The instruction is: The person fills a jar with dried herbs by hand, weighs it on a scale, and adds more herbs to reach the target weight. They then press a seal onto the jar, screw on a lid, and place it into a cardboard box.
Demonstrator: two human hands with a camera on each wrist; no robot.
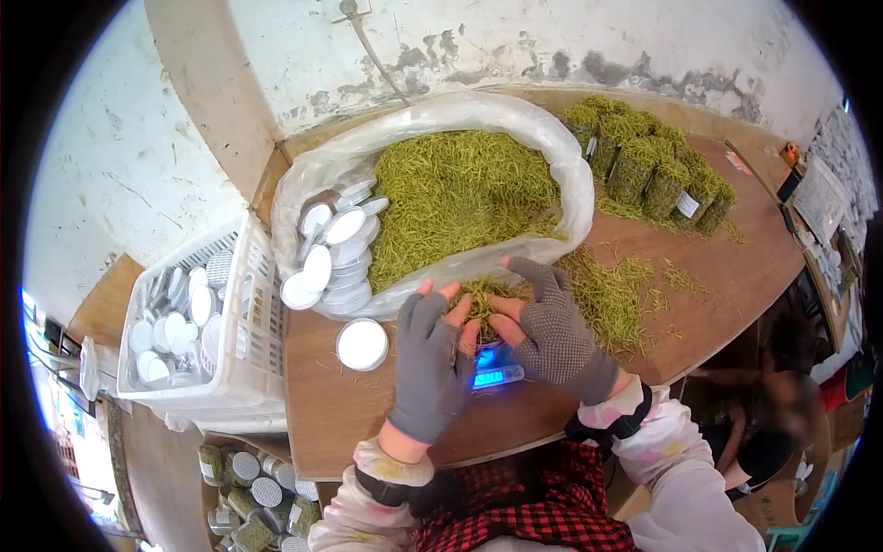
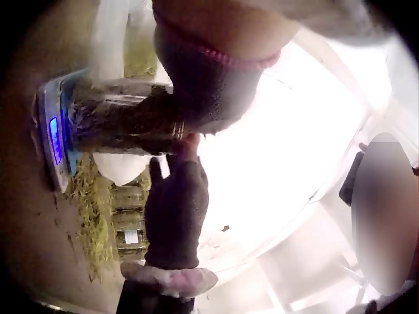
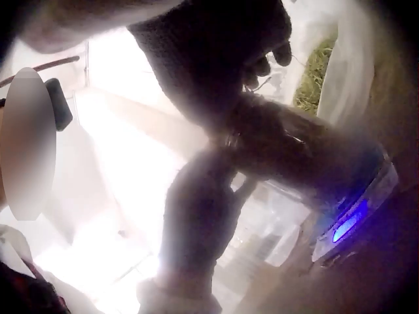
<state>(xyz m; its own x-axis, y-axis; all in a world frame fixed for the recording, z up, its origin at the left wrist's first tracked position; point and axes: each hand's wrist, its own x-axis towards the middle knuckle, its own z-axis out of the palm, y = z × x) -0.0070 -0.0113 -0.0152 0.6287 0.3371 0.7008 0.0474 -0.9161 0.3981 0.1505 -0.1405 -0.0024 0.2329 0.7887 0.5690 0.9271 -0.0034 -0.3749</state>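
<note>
A clear jar filled with dried green strands [image 2: 124, 124] [image 3: 294, 144] stands on a small scale [image 1: 498, 376] with a blue-lit display. Loose strands [image 1: 485, 299] rise at the jar's mouth. The gloved left hand [image 1: 430, 354] [image 2: 213, 85] touches the mouth from the left, its bare fingertips extended around the strands. From the right, the gloved right hand [image 1: 556, 333] [image 3: 203, 59] presses its fingertips on the same strands. Most of the jar is hidden under both hands in the head view.
Behind the hands lies a plastic bag [image 1: 575, 184] of green strands, with round lids [image 1: 317, 267] at its left. One lid [image 1: 361, 345] lies nearer. Filled jars [image 1: 635, 170] stand back right, beyond scattered strands [image 1: 612, 304]. A white crate [image 1: 253, 313] stands left; a person sits right.
</note>
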